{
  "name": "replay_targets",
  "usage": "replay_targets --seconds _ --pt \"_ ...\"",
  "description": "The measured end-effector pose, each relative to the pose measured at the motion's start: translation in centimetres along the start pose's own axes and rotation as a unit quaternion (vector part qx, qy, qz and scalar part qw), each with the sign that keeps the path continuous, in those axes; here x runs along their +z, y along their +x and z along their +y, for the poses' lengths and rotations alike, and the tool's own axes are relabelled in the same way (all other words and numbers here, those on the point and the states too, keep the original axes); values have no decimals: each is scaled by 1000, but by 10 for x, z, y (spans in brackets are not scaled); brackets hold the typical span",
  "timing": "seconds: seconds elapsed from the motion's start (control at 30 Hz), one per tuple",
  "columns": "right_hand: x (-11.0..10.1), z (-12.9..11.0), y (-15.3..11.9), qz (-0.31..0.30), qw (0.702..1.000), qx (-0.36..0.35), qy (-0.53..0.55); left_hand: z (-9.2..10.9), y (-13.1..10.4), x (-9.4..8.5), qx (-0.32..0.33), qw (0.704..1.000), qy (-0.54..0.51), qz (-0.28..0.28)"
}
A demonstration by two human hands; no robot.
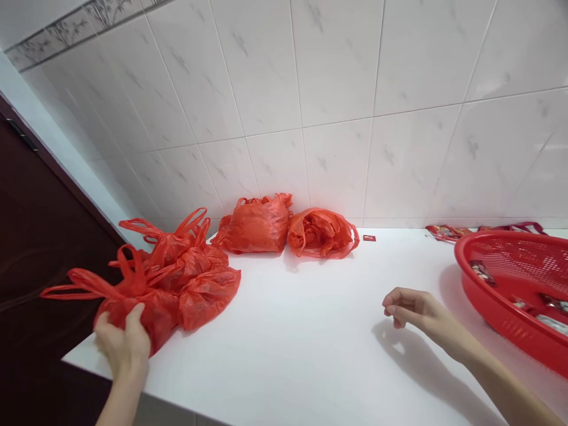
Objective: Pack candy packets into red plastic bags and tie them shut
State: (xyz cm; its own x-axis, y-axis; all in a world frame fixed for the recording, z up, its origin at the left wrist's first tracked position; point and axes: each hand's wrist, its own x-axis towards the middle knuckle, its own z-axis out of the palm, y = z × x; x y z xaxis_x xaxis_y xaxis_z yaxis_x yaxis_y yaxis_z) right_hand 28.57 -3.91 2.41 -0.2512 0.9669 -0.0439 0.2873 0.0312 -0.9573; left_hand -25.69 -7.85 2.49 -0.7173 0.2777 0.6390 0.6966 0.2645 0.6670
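My left hand (124,340) is curled round the lower side of a tied, filled red plastic bag (164,310) at the table's left end. The bag's looped handles stick up above the hand. More tied red bags (208,293) lie against it. My right hand (412,307) hovers above the white table, left of a red plastic basket (470,254). Its fingers are bent in, thumb against the index fingertip, and nothing shows between them.
Along the tiled wall lie a filled red bag (260,228) and a bunch of crumpled red bags (322,234). Beside them is a small red packet (369,238). Several wrapped pieces (483,272) are in the basket. Red packaging (448,232) lies behind it. A dark door (39,236) stands at the left.
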Motion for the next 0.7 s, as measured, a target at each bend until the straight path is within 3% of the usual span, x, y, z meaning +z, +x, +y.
replay_targets --seconds 0.07,0.13,0.17,0.23,0.3,0.37,0.47,0.53,0.63,0.7 --pt "3 1 0 -1 1000 5 6 28 3 4 -1 997 -4 78" --pt "8 3 1 -9 1000 10 11 67 -3 12 119 986 -69 97" --pt "11 5 3 -13 1000 10 12 89 -12 20 166 978 -114 63" --pt "18 12 7 -22 1000 5 6 137 -40 44 230 948 -192 -106" --pt "28 22 11 -19 1000 -5 -10 181 -79 76 275 872 -203 -350" --pt "36 32 13 -11 999 -18 -33 218 -120 110 258 808 -151 -507" --pt "43 42 14 -1 998 -33 -62 255 -163 151 221 805 -127 -536" --pt "43 45 15 4 997 -35 -62 268 -174 167 186 812 -135 -536" --pt "41 46 16 17 998 -26 -56 276 -169 178 130 809 -190 -541" --pt "41 47 17 29 998 -25 -53 277 -158 176 87 793 -251 -549"
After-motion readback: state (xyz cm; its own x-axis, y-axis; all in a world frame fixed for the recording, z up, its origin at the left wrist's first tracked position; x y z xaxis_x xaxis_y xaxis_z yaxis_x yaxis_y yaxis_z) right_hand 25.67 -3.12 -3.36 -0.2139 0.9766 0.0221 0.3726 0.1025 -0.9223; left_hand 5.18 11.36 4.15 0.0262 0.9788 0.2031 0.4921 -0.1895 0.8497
